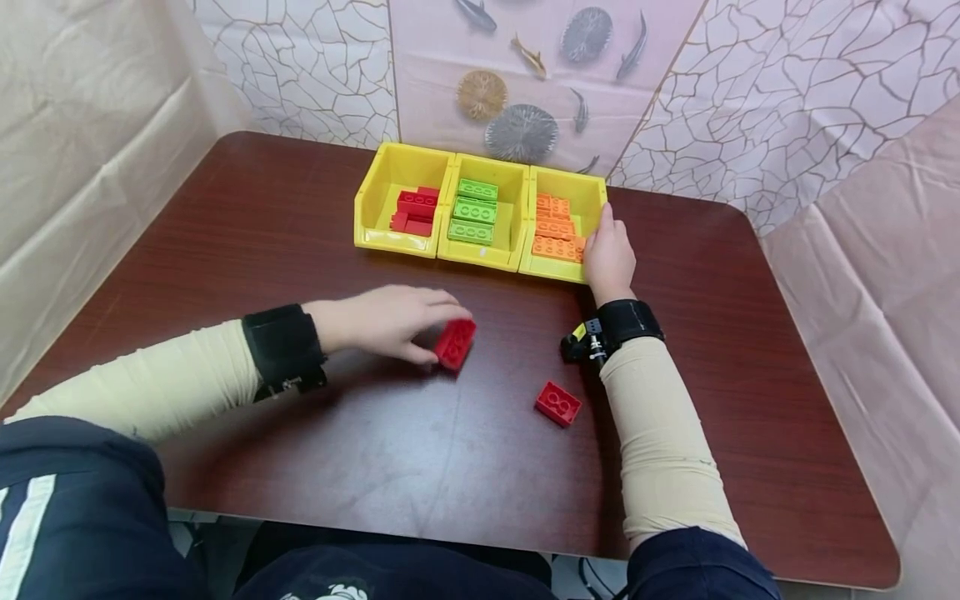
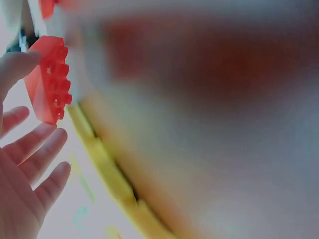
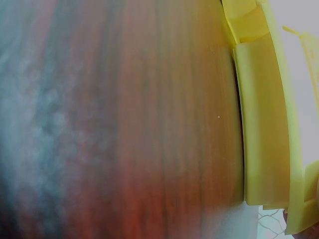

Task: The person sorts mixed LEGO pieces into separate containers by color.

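My left hand (image 1: 386, 321) pinches a red toy brick (image 1: 455, 344) between thumb and fingertips, over the middle of the table. In the left wrist view the brick (image 2: 47, 79) shows its row of studs, with the thumb on one end and fingertips at the other. At the back, my right hand (image 1: 611, 257) grips the right side wall of the rightmost yellow bin (image 1: 572, 271), which holds several orange bricks (image 1: 555, 227). The right wrist view shows this bin's front wall (image 3: 264, 124), most of the hand being out of frame.
A second red brick (image 1: 558, 404) lies on the brown table (image 1: 360, 467) near the right forearm. Left of the orange bricks' bin, joined in a row, stand a yellow bin (image 1: 397, 242) with red bricks (image 1: 416, 211) and a middle bin (image 1: 480, 256) with green bricks (image 1: 474, 210). Patterned cloth hangs behind.
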A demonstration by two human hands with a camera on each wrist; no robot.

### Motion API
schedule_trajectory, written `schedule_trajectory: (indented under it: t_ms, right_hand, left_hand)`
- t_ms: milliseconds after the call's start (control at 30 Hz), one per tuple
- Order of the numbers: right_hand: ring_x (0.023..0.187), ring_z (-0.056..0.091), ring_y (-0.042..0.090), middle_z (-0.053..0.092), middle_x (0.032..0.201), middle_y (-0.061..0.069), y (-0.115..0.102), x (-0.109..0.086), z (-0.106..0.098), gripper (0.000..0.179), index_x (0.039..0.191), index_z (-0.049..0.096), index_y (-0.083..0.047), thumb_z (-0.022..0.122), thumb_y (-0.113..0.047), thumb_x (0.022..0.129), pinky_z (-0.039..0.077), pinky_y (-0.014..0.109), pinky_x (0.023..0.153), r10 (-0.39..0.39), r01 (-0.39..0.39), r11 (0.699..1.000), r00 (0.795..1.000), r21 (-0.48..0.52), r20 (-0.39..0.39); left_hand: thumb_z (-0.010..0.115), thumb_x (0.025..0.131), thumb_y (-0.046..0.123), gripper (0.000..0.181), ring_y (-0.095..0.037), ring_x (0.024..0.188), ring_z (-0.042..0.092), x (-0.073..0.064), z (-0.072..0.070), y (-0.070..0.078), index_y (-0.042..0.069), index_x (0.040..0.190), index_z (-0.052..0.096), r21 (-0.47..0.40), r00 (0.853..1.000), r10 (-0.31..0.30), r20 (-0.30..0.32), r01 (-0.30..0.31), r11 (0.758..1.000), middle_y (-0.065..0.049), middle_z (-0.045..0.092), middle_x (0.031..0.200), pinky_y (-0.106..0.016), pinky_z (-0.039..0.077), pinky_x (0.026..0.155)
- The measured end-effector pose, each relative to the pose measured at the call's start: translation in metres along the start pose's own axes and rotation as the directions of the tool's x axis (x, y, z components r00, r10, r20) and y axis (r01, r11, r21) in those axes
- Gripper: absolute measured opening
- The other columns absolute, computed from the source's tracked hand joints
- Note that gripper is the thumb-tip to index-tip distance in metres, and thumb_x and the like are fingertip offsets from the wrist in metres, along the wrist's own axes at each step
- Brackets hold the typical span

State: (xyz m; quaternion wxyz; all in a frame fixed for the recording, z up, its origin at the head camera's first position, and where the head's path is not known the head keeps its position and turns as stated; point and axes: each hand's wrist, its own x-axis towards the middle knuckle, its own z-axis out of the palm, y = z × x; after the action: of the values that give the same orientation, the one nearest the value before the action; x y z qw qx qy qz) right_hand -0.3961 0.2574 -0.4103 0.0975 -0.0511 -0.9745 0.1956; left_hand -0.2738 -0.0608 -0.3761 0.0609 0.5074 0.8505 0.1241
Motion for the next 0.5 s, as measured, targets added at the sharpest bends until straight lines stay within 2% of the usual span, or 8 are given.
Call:
schedule_trajectory:
  t_ms: [100, 200, 267, 367, 500]
  right_hand:
    - [0.102, 0.052, 0.037, 0.046, 0.124, 0.021, 0.000, 0.000, -0.002, 0.052, 0.150, 0.017, -0.010, 0.032, -0.017, 0.100, 0.043, 0.051, 0.084, -0.003, 0.003, 1.000, 1.000, 0.005, -0.003]
    - [0.102, 0.052, 0.037, 0.045, 0.125, 0.021, 0.000, 0.000, -0.002, 0.052, 0.150, 0.015, -0.011, 0.031, -0.018, 0.101, 0.043, 0.051, 0.085, 0.002, -0.002, 1.000, 1.000, 0.002, 0.005]
    - [0.103, 0.052, 0.037, 0.045, 0.125, 0.021, 0.000, 0.000, -0.002, 0.052, 0.150, 0.014, -0.012, 0.030, -0.019, 0.101, 0.042, 0.051, 0.085, 0.006, -0.006, 1.000, 1.000, -0.001, 0.011]
    - [0.102, 0.052, 0.037, 0.045, 0.125, 0.021, 0.002, 0.000, 0.000, 0.052, 0.150, 0.014, -0.013, 0.030, -0.020, 0.101, 0.043, 0.051, 0.084, 0.007, -0.007, 1.000, 1.000, -0.004, 0.008]
    - [0.101, 0.052, 0.037, 0.046, 0.125, 0.021, 0.003, 0.001, 0.003, 0.052, 0.150, 0.016, -0.012, 0.032, -0.019, 0.101, 0.043, 0.051, 0.084, 0.004, -0.004, 1.000, 1.000, 0.001, -0.003]
  left_hand:
    - [0.072, 0.079, 0.033, 0.064, -0.019, 0.110, 0.051, -0.009, -0.016, -0.020, 0.010, 0.133, 0.048, 0.035, 0.994, -0.076, -0.074, 0.078, 0.996, -0.007, 0.052, 0.123, -0.038, 0.043, 0.091]
    - [0.073, 0.077, 0.033, 0.065, -0.021, 0.109, 0.051, -0.018, -0.033, -0.041, 0.011, 0.133, 0.048, 0.054, 0.975, -0.181, -0.131, 0.189, 0.980, -0.007, 0.052, 0.123, -0.039, 0.044, 0.088]
    - [0.072, 0.078, 0.033, 0.065, -0.023, 0.107, 0.052, -0.022, -0.042, -0.055, 0.010, 0.133, 0.047, 0.057, 0.956, -0.252, -0.152, 0.263, 0.963, -0.009, 0.051, 0.124, -0.041, 0.046, 0.086]
    - [0.071, 0.079, 0.032, 0.064, -0.027, 0.104, 0.051, -0.026, -0.053, -0.074, 0.008, 0.133, 0.048, 0.057, 0.919, -0.348, -0.185, 0.364, 0.930, -0.012, 0.049, 0.124, -0.044, 0.045, 0.085]
    - [0.072, 0.078, 0.031, 0.061, -0.034, 0.106, 0.048, -0.028, -0.059, -0.095, 0.004, 0.128, 0.051, 0.068, 0.867, -0.441, -0.232, 0.466, 0.882, -0.018, 0.049, 0.124, -0.049, 0.040, 0.090]
